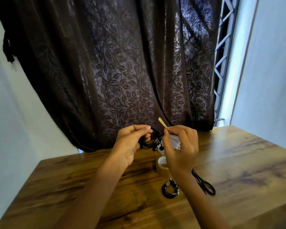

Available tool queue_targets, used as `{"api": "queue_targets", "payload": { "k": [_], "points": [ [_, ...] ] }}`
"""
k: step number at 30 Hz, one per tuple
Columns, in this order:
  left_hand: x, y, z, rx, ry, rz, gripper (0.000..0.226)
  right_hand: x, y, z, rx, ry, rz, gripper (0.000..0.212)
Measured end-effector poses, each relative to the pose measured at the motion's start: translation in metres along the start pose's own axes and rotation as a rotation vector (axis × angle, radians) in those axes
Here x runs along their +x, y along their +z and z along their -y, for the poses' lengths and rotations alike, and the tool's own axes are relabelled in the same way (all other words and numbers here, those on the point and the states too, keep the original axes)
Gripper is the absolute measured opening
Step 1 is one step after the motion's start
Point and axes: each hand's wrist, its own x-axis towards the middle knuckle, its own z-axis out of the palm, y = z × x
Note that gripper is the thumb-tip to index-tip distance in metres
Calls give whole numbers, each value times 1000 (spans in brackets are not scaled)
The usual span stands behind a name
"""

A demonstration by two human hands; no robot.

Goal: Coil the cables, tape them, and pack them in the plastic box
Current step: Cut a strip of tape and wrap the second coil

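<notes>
Left hand (130, 143) grip closed round coiled black cable (153, 139), above surface (73, 179). Right hand (182, 149) grip pinches tape strip (163, 123). Clear plastic (176, 143) sits behind it, contents unclear. Second coiled cable (170, 189), tape roll (159, 168) and scissors (205, 185) lie on surface.

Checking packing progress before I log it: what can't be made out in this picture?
Head view only.
Clear plastic item: mostly behind the right hand, which pinches a tape strip; box or bag, cannot tell.
Tape roll: right side covered by that wrist.
Cable coil in the left hand: fingers hide part; taped or not, unclear.
Writing on the roll's label: too small.
</notes>
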Motion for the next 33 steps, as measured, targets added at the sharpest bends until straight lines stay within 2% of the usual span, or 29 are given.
{"api": "queue_targets", "payload": {
  "k": [3,7,14,20,25,29,31,33],
  "points": [
    [-2,1,0,8,-7,23,5,-3,5,-10,-156,-175,-7,8],
    [-1,0,-1,10,-11,32,6,0,8,-12,-218,-354,-5,8],
    [-1,1,-1,11,-26,66,6,2,7,-10,-247,-460,65,9],
    [0,0,-2,48,-11,79,6,3,7,-10,-268,-459,175,7],
    [1,-4,-2,101,-1,70,7,3,5,-9,-212,-432,288,14],
    [5,-6,-1,73,-8,47,7,8,0,-9,-203,-403,478,28],
    [7,-8,0,47,-11,41,7,9,-2,-7,-154,-338,574,40],
    [8,-10,1,55,-15,46,7,11,-3,-3,14,-165,583,38]
  ]
}}
